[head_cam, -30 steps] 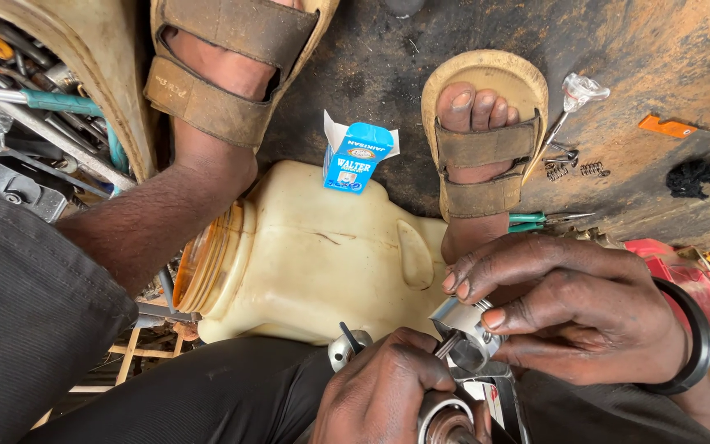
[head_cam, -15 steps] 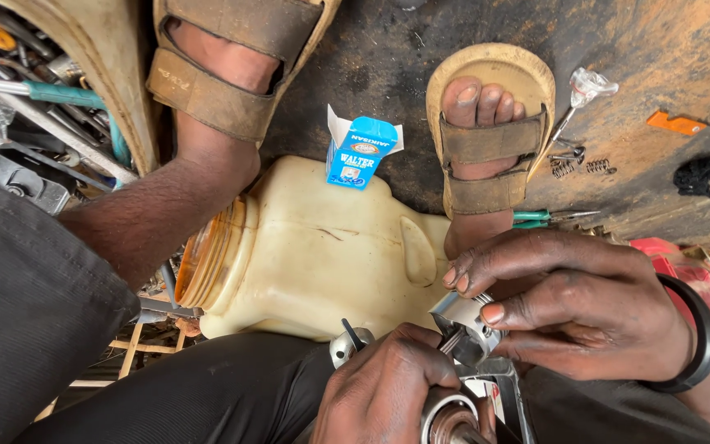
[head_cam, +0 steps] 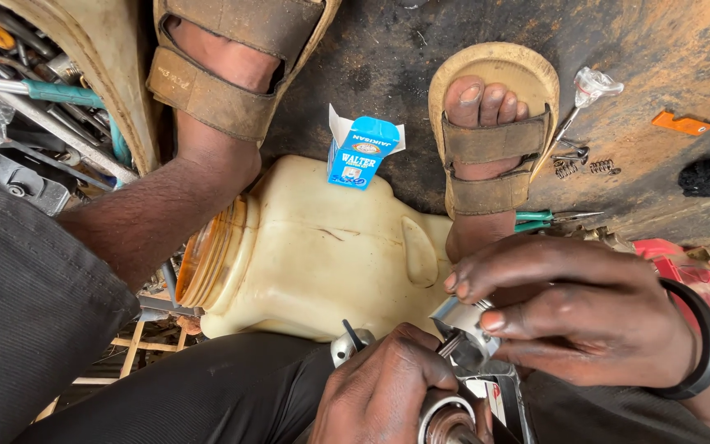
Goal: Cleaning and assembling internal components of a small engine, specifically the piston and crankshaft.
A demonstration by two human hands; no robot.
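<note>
Counted: 2 hands, left [head_cam: 388, 390] & right [head_cam: 573, 316]; 2 sandalled feet, one [head_cam: 215, 74] & another [head_cam: 491, 140]; 1 cream plastic jug [head_cam: 314, 247]; 1 blue carton [head_cam: 361, 152]; 2 small springs [head_cam: 585, 168]; 1 black wristband [head_cam: 704, 337]; 1 metal cylinder part [head_cam: 463, 325]; 1 green-handled pliers [head_cam: 540, 219].

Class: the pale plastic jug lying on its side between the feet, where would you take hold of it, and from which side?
Probably the moulded handle on the jug: it faces up and sits clear, so come from above. The wide orange-rimmed mouth points sideways, against the leg.
</note>
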